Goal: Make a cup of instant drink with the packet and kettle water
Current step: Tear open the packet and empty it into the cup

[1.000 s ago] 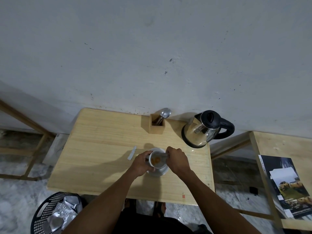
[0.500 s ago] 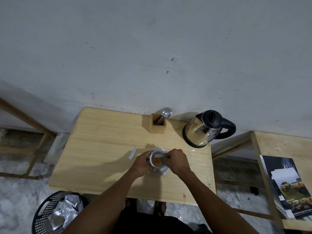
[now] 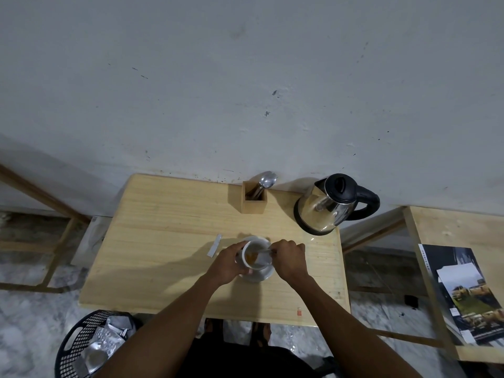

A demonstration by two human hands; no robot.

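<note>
Surface (image 3: 163,241): pale wood, set against a grey wall; every place below is given from the cup.

Kettle (image 3: 327,208): steel body, black lid and handle, lid shut, standing behind the cup and to its right, well apart, untouched.

Basket (image 3: 90,345): black mesh on the floor, nearer than the cup and far to its left, with crumpled foil wrappers inside.

Wooden holder (image 3: 254,199): behind the cup by the wall, a spoon (image 3: 266,181) standing in it.

Saucer (image 3: 259,274): white, under the cup.

Left hand (image 3: 229,263): fingers wrapped round the cup's left side, steadying it.

Right hand (image 3: 289,259): pinched shut on the packet (image 3: 263,257), which is tipped over the cup's right rim.

Cup (image 3: 253,256): white, upright on the saucer, orange powder or liquid inside; which, cannot tell.

Torn strip (image 3: 214,245): small, pale, flat on the surface just left of the cup.

Change over the last second: very little. Both hands keep the same grips and the packet stays over the rim, only its angle shifting slightly. Judgement: emptying the packet is nearly finished, and pouring water comes next.

In the way: nothing between cup and kettle. The right hand must put the packet down first, and the strip is still to be thrown away
</note>
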